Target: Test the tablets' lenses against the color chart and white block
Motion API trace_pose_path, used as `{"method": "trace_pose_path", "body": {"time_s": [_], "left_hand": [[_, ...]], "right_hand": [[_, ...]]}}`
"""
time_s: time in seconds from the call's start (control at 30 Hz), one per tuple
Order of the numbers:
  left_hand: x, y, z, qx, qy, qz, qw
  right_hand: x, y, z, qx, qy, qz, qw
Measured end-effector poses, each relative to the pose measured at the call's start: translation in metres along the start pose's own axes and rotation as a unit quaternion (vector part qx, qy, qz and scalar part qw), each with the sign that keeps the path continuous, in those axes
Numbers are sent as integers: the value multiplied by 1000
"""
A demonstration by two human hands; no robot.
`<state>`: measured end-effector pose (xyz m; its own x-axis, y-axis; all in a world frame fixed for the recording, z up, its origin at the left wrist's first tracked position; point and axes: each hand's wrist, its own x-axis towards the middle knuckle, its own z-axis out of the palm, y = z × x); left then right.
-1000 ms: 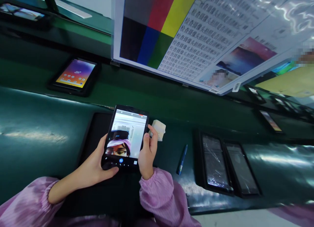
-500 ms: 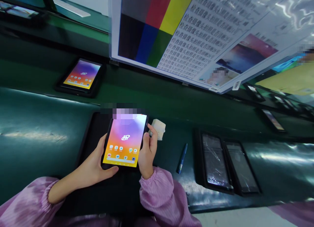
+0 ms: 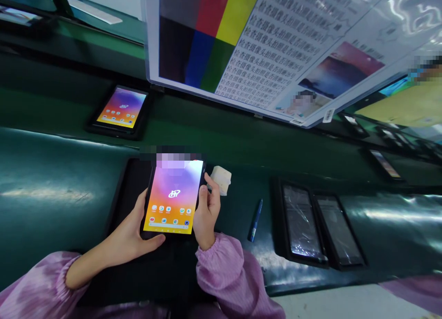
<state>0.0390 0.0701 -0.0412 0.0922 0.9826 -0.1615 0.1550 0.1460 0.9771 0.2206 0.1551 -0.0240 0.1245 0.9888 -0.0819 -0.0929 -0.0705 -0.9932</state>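
While tablet [image 3: 172, 199] sits between | left hand [image 3: 133, 234] grips its left side | right hand [image 3: 206, 213] its right

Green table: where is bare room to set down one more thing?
Widest: the left side of the green table, up to the black pad. Another lies right of the two dark tablets; between them and the pen it is narrow. Crowded: the middle, where left hand and right hand hold a lit tablet near the white block.
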Motion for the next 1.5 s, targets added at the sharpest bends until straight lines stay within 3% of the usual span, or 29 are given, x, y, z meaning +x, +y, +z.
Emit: {"method": "trace_pose_path", "body": {"time_s": [0.17,0.67,1.07,1.23,1.5], "left_hand": [[-1,3,-1,-1,3,6,1000],[-5,-6,-2,16,33,-24,999],[-2,11,-4,-53,95,-69,992],[-1,14,-4,-56,95,-70,991],[6,13,-9,-45,91,-33,994]], "right_hand": [[2,-5,1,-62,23,-31,997],[2,-3,1,-23,-19,-33,999],[-1,-6,2,61,-60,38,996],[-3,-4,2,75,-71,62,993],[-1,-7,4,2,-45,-19,999]]}}
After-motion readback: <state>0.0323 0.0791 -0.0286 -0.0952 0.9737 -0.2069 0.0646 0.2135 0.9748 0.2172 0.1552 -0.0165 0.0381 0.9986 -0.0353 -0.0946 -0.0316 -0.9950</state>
